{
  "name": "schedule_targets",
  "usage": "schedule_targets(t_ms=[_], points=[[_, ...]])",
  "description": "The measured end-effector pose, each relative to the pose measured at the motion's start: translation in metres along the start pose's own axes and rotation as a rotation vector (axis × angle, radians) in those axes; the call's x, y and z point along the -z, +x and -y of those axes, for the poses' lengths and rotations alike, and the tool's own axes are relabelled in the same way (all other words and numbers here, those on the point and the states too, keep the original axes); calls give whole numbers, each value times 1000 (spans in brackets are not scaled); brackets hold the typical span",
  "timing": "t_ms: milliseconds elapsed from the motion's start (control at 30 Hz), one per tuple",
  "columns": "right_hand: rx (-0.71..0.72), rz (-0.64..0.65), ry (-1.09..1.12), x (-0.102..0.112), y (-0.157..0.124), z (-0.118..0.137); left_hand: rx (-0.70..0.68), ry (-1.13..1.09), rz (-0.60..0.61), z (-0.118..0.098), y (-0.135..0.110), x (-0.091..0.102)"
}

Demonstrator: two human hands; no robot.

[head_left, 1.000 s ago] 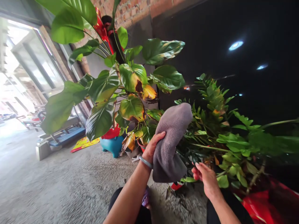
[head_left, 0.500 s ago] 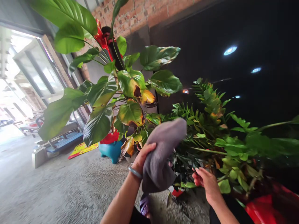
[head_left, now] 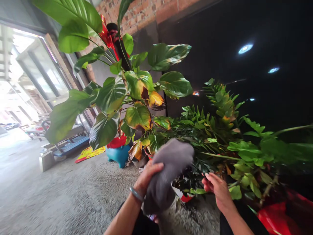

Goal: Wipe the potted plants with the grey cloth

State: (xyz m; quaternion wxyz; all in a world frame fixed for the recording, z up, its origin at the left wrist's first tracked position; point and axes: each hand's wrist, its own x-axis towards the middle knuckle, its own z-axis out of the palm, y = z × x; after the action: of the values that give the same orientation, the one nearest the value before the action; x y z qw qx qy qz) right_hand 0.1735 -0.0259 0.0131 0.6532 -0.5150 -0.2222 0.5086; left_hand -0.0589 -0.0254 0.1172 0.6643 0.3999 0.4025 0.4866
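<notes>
My left hand (head_left: 148, 176), with a light bangle at the wrist, is closed on a grey cloth (head_left: 168, 169). The bunched cloth hangs down below the fingers, and its upper end is blurred. To the right, my right hand (head_left: 216, 187) has its fingers curled with the thumb near the index finger. Its fingertips are beside dark leaves (head_left: 195, 173) low in the plants, and anything between them is too small to make out. Directly ahead stands a large-leaved plant (head_left: 138, 116) with some yellowed, brown-edged leaves.
Bushy green plants (head_left: 249, 153) fill the right side before a dark glossy wall (head_left: 269, 42). A blue pot (head_left: 118, 155) and a yellow-red sheet (head_left: 89, 153) are on the rough concrete floor (head_left: 73, 192). A blue trolley (head_left: 70, 146) stands at left. Red wrapping (head_left: 276, 215) lies lower right.
My left hand and the cloth have moved down and slightly left, with the cloth's upper end lower. My right hand stays nearly in place. The view has shifted slightly.
</notes>
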Motion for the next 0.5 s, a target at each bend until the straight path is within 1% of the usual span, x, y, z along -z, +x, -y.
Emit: schedule_targets(t_ms=[67, 100, 133, 167, 233, 300, 333, 367, 400, 433, 500], points=[[-11, 19, 4, -3, 0, -1, -112, -170, -230, -25, 18, -4], [-16, 30, 4, -4, 1, -2, -134, -234, -316, -30, 26, -6], [-22, 39, 2, -4, 1, -2, -122, -276, -372, -30, 31, -7], [-29, 48, -2, -4, 2, -3, -77, -288, -398, -24, 35, -6], [-42, 70, -16, -3, 4, -4, 86, -236, -390, 0, 33, -2], [-46, 108, -41, -1, 4, -5, 265, -158, -330, 30, 23, 7], [-43, 130, -59, 0, 4, -5, 323, -141, -281, 42, 16, 12], [-35, 147, -77, 0, 4, -6, 353, -134, -239, 49, 9, 16], [-27, 157, -93, 0, 3, -6, 365, -139, -214, 50, 3, 19], [-20, 162, -107, 0, 2, -5, 356, -150, -213, 46, -1, 20], [-3, 157, -124, -2, 0, -4, 276, -192, -282, 23, -3, 18]])
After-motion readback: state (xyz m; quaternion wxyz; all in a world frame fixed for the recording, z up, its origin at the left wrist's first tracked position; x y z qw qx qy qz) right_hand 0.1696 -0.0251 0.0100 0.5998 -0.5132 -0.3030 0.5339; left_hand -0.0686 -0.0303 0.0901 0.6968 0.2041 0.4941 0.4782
